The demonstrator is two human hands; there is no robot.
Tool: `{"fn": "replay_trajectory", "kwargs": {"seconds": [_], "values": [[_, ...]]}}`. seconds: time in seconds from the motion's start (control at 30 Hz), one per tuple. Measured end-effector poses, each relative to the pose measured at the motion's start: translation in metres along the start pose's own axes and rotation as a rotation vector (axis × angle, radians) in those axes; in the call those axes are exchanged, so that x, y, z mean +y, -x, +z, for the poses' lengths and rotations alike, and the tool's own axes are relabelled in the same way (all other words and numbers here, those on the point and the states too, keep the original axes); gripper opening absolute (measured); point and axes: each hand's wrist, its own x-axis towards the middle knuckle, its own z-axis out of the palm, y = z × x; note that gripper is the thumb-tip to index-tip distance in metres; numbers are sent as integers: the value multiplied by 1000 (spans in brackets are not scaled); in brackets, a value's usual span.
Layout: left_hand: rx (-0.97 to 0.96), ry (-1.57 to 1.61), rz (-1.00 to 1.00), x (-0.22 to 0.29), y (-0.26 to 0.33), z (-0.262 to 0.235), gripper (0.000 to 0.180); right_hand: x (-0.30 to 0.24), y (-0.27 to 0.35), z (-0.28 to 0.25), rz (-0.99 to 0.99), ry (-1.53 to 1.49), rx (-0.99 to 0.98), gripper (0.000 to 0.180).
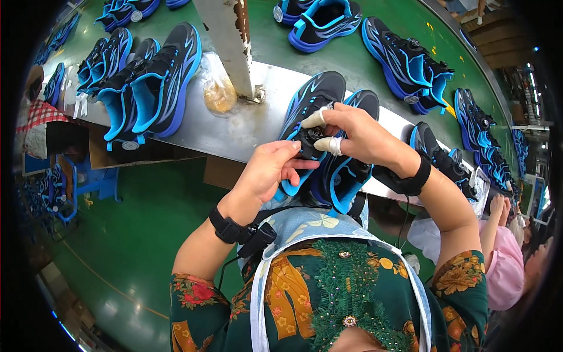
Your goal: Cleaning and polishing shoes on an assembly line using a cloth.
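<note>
A black and blue sneaker (pixel 326 88) lies on the metal table edge in front of me, its heel toward my body. On its upper sits a round black lacing dial (pixel 315 133). My left hand (pixel 271 170) pinches the sneaker's black tongue beside the dial between thumb and forefinger, other fingers curled below. From the other side, my right hand (pixel 358 134) holds the dial between forefinger and thumb, both in pale finger cots. A second sneaker (pixel 346 183) stands close to the right, partly hidden under my right hand.
Paired sneakers (pixel 153 88) stand at the left on the metal ledge (pixel 193 129). More sneakers (pixel 404 64) are on the green surface beyond. A worn metal post (pixel 226 41) rises beside a clear bag (pixel 219 88) of yellowish bits. At the right, a person in pink (pixel 504 264) works.
</note>
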Motion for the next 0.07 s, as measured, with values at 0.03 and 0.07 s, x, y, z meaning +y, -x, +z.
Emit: {"fn": "replay_trajectory", "kwargs": {"seconds": [0.03, 0.07], "values": [[6, 10, 13, -1, 0, 0, 27, 0, 1, 0, -8, 41, 16, 42], [9, 7, 19, -1, -1, 1, 27, 0, 2, -1, -6, 41, 21, 42]]}}
